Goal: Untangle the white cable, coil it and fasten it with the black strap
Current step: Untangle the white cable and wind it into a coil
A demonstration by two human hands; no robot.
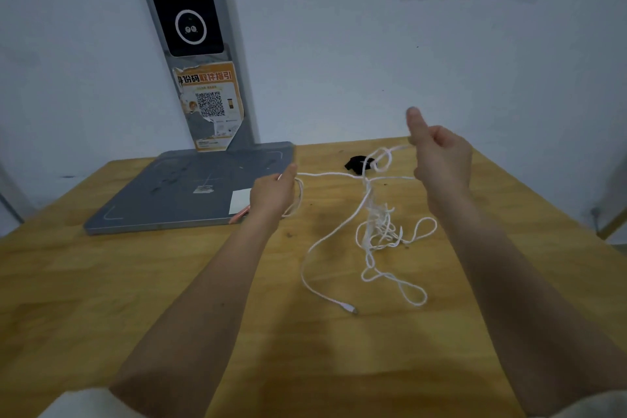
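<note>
Nearest, two bare forearms reach out over the wooden table (135, 265), pale sleeves just showing at the bottom edge. Between them the cable (325, 237) trails across the wood, its plug (349, 308) lying loose at the near end, and a snarl of loops is piled just right of centre, partly lifted off the surface. From that snarl one strand rises and runs left to the left hand (273, 193), whose fingers are curled round it, with a small loop hanging below the fist. Another strand climbs right to the right hand (441, 159), which is raised higher, thumb sticking up, fingers curled in on the cable where it forms a little knot-like ring beside the palm. Just behind that ring the strap (358, 163) lies on the table as a dark crumpled lump, with cable crossing in front of it. Further left a grey base plate (190, 193) sits flat on the table, and a grey post (200, 54) rises from it against the wall, carrying a black panel and a torn orange sticker with a QR code.
</note>
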